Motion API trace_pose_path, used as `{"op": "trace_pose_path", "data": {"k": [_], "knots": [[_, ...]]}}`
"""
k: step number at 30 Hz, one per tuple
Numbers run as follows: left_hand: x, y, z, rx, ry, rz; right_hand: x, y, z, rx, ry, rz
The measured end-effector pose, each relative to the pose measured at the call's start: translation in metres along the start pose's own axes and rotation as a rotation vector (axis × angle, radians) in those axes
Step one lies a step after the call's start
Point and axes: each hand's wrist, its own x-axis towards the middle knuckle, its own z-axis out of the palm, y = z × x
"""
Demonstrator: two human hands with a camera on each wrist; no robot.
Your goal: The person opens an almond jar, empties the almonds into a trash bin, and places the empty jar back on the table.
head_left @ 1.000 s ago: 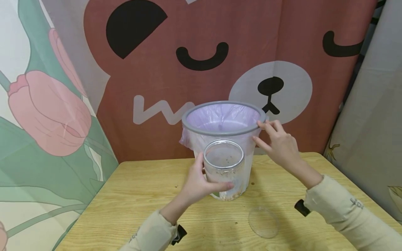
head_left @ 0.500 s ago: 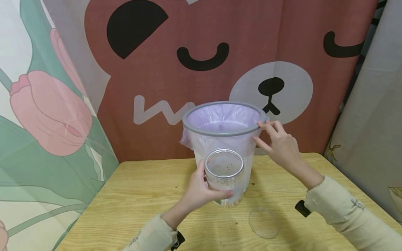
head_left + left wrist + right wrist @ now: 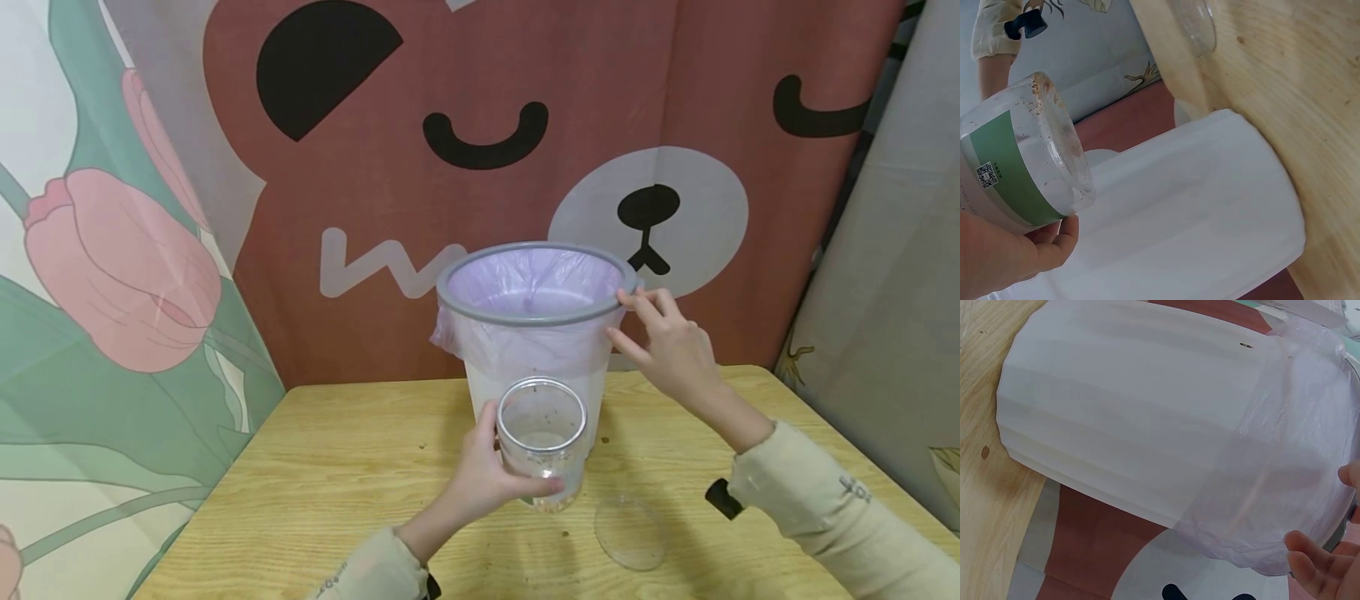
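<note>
The left hand [image 3: 480,479] is gripping a clear jar [image 3: 542,437], fingers clamped round its side, just above the surface [image 3: 315,467] in front of the bin [image 3: 534,333]. The right hand [image 3: 671,346] is touching the bin's rim with fingers apart. A lid [image 3: 630,531] is lying nearby.

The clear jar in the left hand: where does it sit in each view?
Head: jar low centre, gripped by the left hand, in front of the white bin.
Left wrist: jar at left, green label showing.
Right wrist: not in view.
Shared landmark: the white bin.
</note>
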Motion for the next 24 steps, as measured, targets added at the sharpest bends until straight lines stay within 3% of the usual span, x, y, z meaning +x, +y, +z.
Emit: {"op": "trace_pose_path", "data": {"k": [13, 24], "knots": [[-0.010, -0.018, 0.008, -0.011, -0.001, 0.006, 0.000, 0.000, 0.000, -0.002, 0.000, -0.001], [-0.018, -0.030, 0.015, 0.063, -0.040, -0.061, 0.000, 0.002, 0.001, -0.004, 0.003, -0.004]]}}
